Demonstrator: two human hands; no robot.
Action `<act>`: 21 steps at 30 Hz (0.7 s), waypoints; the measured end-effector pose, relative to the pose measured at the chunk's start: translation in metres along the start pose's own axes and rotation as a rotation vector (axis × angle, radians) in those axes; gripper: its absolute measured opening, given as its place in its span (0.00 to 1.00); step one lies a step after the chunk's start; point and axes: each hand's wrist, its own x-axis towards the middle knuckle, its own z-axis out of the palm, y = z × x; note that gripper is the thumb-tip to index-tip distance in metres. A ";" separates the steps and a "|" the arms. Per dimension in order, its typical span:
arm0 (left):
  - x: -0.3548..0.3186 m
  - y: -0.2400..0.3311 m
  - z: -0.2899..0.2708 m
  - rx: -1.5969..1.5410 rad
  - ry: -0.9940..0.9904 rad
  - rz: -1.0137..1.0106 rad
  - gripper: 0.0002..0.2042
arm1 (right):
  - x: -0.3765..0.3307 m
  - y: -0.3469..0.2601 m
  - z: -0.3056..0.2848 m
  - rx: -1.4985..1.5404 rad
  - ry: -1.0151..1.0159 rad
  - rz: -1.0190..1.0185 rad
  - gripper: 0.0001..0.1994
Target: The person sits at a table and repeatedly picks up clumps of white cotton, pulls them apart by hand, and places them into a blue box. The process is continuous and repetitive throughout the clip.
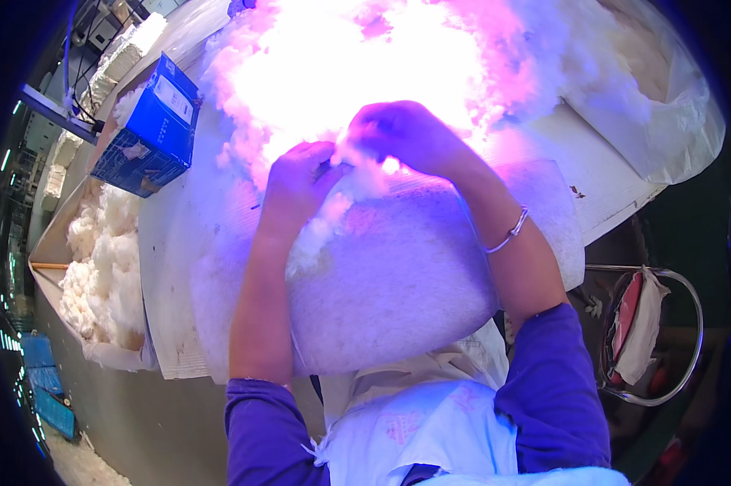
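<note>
Left hand: the left hand [301,174] is curling nearly closed, its fingers pinching a tuft of white fibre [345,202] at the top edge of the pad.

Right hand: the right hand [402,134] is arching over from 1 o'clock, knuckles up, fingertips pressing down onto the same tuft just beside the left fingers; how tightly it is gripping is not something I can tell, since the palm is hiding the tips.

Fibre pad: a thick, flat white pad [398,275] is lying across the middle of the desk, directly in front of the person (close to the body, probably so both forearms are reaching it without stretching).

Loose heap: a big pile of fluffy fibre [365,57] is sitting at 12 o'clock, washed out by a strong pinkish light, touching the far edge of the pad, likely so handfuls are within easy reach.

Desk: the pale desk [600,170] is carrying pad and heap.

Blue crate: a blue crate [151,130] is tilting at 10 o'clock, well apart from the hands.

Side bin: more white fibre [98,267] is filling a bin at 9 o'clock, below the desk edge.

Bracelet: a thin bangle [509,233] is resting on the right wrist.

Stool: a metal-framed seat [653,332] is standing at 4 o'clock.
</note>
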 end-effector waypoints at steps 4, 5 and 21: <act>-0.001 -0.012 0.002 -0.124 0.106 0.195 0.13 | 0.006 -0.002 -0.039 0.314 0.479 -0.079 0.07; -0.002 -0.010 0.001 -0.107 0.092 0.190 0.13 | 0.007 -0.002 -0.044 0.384 0.549 -0.084 0.09; -0.007 -0.025 -0.019 0.041 0.015 0.167 0.11 | -0.013 0.063 -0.029 -0.873 0.150 -0.326 0.08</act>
